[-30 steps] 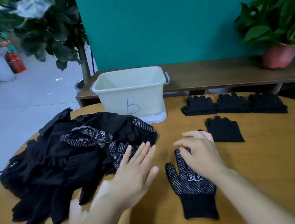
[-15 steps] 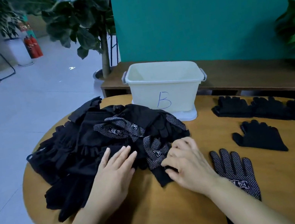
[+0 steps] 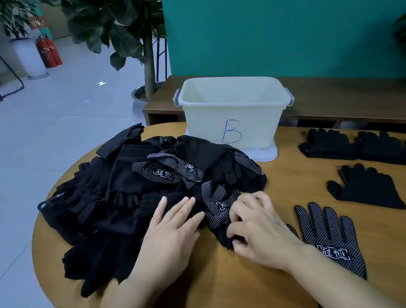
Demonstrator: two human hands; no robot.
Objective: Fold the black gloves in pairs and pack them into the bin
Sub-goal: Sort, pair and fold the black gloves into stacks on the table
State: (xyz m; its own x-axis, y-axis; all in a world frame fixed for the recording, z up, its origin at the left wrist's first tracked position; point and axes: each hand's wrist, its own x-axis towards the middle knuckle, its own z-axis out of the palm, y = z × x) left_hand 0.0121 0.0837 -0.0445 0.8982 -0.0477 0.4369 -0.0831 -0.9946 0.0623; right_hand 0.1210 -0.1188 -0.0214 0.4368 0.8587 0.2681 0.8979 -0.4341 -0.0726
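The round wooden table (image 3: 248, 295) carries everything, with the bin (image 3: 251, 129) standing at its far edge. The heap of black gloves (image 3: 122, 195) sprawls left of the bin and in front of it, its far corner lying up against the bin's base. The bin, marked B, shows no gloves in the part of its inside you can see, so packing looks barely begun.

Right of the bin, a row of gloves (image 3: 374, 148) lies in neat bundles, probably pairs staged for loading. Nearer you than that row, a plain glove (image 3: 365, 187) lies flat alone. Nearer again, a dotted glove (image 3: 327, 235) lies spread beside your right forearm, likely waiting for its mate. That mate seems to be the second dotted glove (image 3: 218, 202), at the heap's near edge, straight in front of the bin.

Your left hand (image 3: 169, 244) rests flat on the heap, fingers straight, gripping nothing, apparently to pin it down. Your right hand (image 3: 258, 228) has its fingers curled, pinching the second dotted glove to draw it free.
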